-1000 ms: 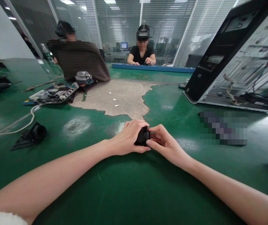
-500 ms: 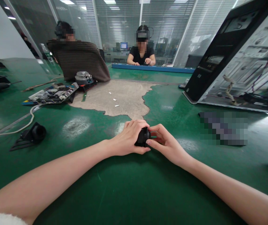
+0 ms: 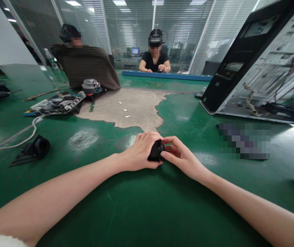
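Note:
Between my hands is a small black part (image 3: 156, 153) with a rounded, ridged right side; its exact kind is not clear. My left hand (image 3: 139, 152) wraps around it from the left, fingers over the top and thumb underneath, hiding much of it. From the other side, my right hand (image 3: 181, 157) grips its right edge with curled fingers and thumb. Both hands are low over the green tabletop (image 3: 126, 206).
At left lies a black funnel-shaped part (image 3: 35, 147), near a pale cable (image 3: 35, 128). Behind it are a circuit board (image 3: 59, 104) and a heatsink-like unit (image 3: 91, 85). An opened computer case (image 3: 229, 68) stands at right, by a blurred flat item (image 3: 242, 140). Two people sit beyond.
My right fingers have curled a little more around the black part's right side. My left hand keeps its hold, and the view has shifted very slightly.

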Motion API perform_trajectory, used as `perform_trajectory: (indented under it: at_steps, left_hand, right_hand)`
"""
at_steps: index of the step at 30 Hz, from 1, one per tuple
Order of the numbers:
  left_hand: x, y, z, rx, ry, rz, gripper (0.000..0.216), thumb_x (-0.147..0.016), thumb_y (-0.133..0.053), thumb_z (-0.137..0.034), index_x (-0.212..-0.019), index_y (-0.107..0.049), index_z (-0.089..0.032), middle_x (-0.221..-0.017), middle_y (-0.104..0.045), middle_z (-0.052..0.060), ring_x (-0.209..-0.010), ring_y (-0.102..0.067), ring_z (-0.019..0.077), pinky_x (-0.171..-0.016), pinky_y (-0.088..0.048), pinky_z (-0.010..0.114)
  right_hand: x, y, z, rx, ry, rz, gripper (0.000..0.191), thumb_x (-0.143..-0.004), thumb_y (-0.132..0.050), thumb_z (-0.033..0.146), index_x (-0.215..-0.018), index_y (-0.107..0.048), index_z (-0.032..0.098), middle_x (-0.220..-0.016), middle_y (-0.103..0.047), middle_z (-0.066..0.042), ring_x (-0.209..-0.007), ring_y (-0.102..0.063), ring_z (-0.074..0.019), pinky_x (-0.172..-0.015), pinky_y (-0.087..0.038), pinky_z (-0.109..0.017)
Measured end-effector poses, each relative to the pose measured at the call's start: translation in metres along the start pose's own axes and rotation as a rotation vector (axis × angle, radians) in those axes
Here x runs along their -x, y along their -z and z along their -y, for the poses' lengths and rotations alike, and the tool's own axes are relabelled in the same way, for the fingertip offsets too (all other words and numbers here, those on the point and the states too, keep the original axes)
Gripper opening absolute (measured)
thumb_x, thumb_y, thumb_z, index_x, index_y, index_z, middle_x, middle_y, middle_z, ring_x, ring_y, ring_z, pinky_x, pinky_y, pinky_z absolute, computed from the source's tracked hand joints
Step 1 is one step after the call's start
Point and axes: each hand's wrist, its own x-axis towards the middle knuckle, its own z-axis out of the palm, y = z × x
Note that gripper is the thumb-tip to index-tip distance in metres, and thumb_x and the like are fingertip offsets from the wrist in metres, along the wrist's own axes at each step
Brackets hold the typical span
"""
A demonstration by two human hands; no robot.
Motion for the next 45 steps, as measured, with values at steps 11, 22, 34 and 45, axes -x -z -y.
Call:
perform_trajectory:
  at_steps: [11,22,34,45]
  left_hand:
    - [-0.0011,-0.0003,-0.0002,-0.027,-0.007,-0.009,0.059,-0.067,-0.062,-0.033,-0.114,-0.028,-0.021,-0.115,-0.044,0.009,-0.107,-0.042,0.0238,-0.089,-0.032,0.04]
    - [-0.0015,-0.0003,0.0001,-0.029,-0.007,-0.006,0.057,-0.067,-0.061,-0.032,-0.113,-0.028,-0.02,-0.115,-0.044,0.01,-0.106,-0.043,0.0237,-0.088,-0.032,0.039]
    - [-0.0025,-0.0005,-0.0002,-0.018,0.008,0.003,0.059,-0.066,-0.063,-0.032,-0.113,-0.028,-0.021,-0.114,-0.044,0.009,-0.104,-0.043,0.0237,-0.087,-0.033,0.039]
    - [-0.0023,-0.0012,0.0002,-0.034,0.007,-0.011,0.058,-0.066,-0.062,-0.031,-0.112,-0.029,-0.021,-0.112,-0.045,0.008,-0.102,-0.044,0.0227,-0.087,-0.033,0.038]
  right_hand:
    - [0.002,-0.0016,-0.0041,0.015,0.081,-0.015,0.015,-0.082,-0.051,0.027,-0.095,-0.044,0.023,-0.093,-0.05,-0.002,-0.09,-0.055,-0.0152,-0.079,-0.05,-0.033]
    - [0.003,-0.0013,-0.0036,0.023,0.13,0.021,0.02,-0.08,-0.054,0.021,-0.098,-0.044,0.023,-0.099,-0.049,-0.003,-0.098,-0.052,-0.0161,-0.085,-0.047,-0.034]
    - [0.0003,-0.0022,-0.0033,0.039,0.05,-0.033,0.021,-0.082,-0.051,0.025,-0.102,-0.042,0.022,-0.098,-0.051,-0.004,-0.089,-0.057,-0.0162,-0.078,-0.05,-0.035]
    - [0.0029,-0.0021,-0.0052,0.048,0.172,-0.046,0.016,-0.081,-0.052,0.023,-0.096,-0.047,0.022,-0.098,-0.048,-0.003,-0.092,-0.054,-0.0148,-0.083,-0.05,-0.033]
